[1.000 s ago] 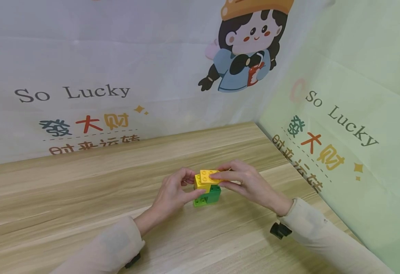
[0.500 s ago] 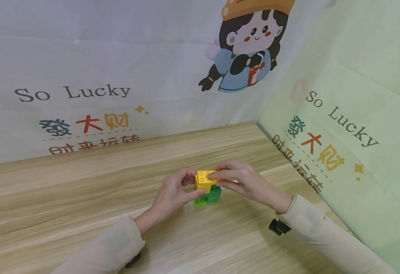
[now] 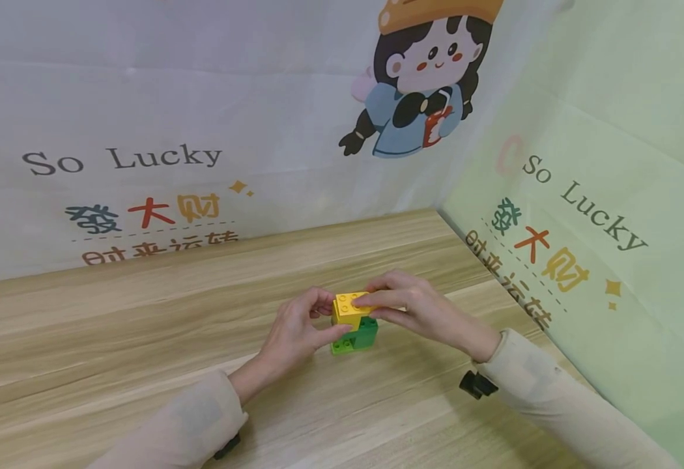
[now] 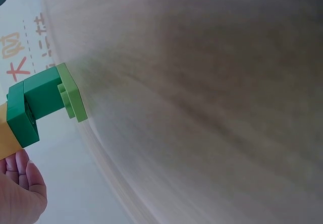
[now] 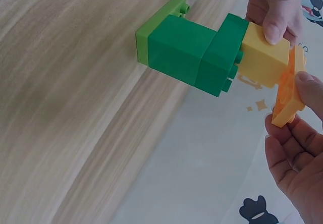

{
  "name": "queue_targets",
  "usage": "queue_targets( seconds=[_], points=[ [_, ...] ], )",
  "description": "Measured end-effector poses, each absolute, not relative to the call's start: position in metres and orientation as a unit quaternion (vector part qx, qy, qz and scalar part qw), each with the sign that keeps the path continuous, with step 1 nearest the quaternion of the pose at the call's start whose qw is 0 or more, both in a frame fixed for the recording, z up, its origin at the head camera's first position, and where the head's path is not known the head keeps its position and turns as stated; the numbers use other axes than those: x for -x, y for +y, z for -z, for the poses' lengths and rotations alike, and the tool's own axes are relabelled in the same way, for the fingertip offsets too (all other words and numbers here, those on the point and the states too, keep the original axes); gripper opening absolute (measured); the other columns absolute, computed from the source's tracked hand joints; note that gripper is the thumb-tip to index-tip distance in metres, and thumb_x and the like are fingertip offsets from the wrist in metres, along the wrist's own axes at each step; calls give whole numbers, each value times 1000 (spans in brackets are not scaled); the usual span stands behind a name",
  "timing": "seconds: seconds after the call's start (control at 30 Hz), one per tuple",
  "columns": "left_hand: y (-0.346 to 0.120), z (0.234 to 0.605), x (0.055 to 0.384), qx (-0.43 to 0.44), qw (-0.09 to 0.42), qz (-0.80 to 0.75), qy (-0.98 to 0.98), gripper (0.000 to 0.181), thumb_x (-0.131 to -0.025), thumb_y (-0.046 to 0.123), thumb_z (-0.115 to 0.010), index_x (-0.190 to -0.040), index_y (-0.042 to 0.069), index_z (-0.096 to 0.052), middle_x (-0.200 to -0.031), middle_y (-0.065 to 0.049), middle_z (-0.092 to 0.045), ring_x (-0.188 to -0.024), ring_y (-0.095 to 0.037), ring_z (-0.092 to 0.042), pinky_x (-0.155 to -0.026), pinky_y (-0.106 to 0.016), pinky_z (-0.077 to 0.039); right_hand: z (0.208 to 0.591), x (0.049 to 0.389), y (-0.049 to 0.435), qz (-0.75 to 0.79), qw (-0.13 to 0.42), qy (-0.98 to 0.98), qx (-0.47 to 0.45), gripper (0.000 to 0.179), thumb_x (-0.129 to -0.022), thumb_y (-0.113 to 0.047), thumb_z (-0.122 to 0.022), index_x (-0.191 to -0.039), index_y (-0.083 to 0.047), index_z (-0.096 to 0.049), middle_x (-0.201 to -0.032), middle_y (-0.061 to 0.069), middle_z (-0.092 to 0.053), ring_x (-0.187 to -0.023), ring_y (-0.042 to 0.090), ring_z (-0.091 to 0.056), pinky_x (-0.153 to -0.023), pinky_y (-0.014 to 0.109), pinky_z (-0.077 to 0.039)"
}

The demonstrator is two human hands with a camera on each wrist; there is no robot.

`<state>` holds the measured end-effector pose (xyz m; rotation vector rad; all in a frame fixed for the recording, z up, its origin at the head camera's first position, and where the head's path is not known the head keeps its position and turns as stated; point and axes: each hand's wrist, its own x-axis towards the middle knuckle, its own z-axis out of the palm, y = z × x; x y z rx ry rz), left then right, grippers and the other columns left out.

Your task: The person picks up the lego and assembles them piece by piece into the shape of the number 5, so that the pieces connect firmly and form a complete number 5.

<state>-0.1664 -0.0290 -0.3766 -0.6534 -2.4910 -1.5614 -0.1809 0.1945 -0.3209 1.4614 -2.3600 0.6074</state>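
A stack of toy building bricks stands on the table, between both hands. At its base is a light green plate [image 5: 144,42], with dark green bricks [image 5: 181,47] above it and a yellow brick [image 5: 265,52] higher up. My left hand [image 3: 294,327] grips the yellow brick, thumb on the near side. The right hand [image 3: 427,311] pinches an orange-yellow studded plate [image 5: 289,93] between thumb and fingers. One end of this plate lies over the yellow brick; the other overhangs to the right. In the right wrist view it sits right at the brick's top, slightly slanted.
The wood-grain table [image 3: 142,326] spreads around the bricks. Printed cloth walls [image 3: 295,98] with a cartoon figure and lettering rise behind and on the right, meeting at a back corner. Dark straps [image 3: 478,385] hang beneath the sleeves.
The right hand has shifted the orange-yellow plate slightly left, so its end lines up over the yellow brick. The left hand and the lower bricks have stayed in place.
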Motion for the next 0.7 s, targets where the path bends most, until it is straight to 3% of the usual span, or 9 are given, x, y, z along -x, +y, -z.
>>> queue_targets(
  seconds=[0.7],
  points=[
    [-31,377,168,230,63,518,-821,33,-72,12,-81,-97,5,-61,-93,-4,-67,-87,-17,-65,-81,-38,-55,311,181,192,-189,118,-829,-513,29,-80,-6,-72,-109,-10,-70,-105,8,-65,-94,18,-60,-79,25,-53]
  ],
)
